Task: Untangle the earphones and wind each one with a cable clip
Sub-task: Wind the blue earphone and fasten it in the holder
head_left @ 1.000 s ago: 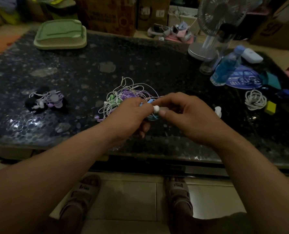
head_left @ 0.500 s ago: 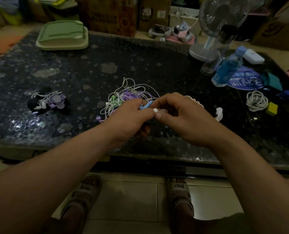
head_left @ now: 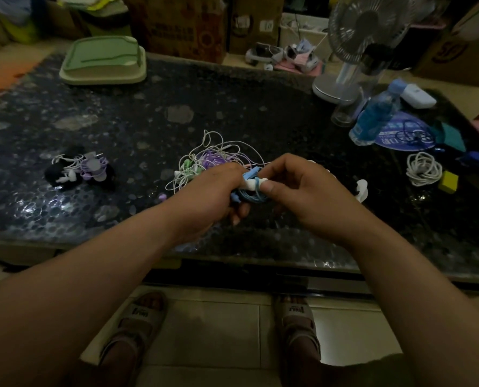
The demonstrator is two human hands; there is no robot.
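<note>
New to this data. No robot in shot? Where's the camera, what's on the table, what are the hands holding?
No robot here: a person works with bare hands, filmed by a wide-angle camera worn on the head, looking forward and down. The left hand and right hand both pinch a coiled blue earphone cable with a small white piece on it; clip or earbud, I cannot tell. Behind them on the dark table lies a tangle of earphones. Far left sits a pile of wound earphones; to the right a white coil, a blue bottle and a fan.
</note>
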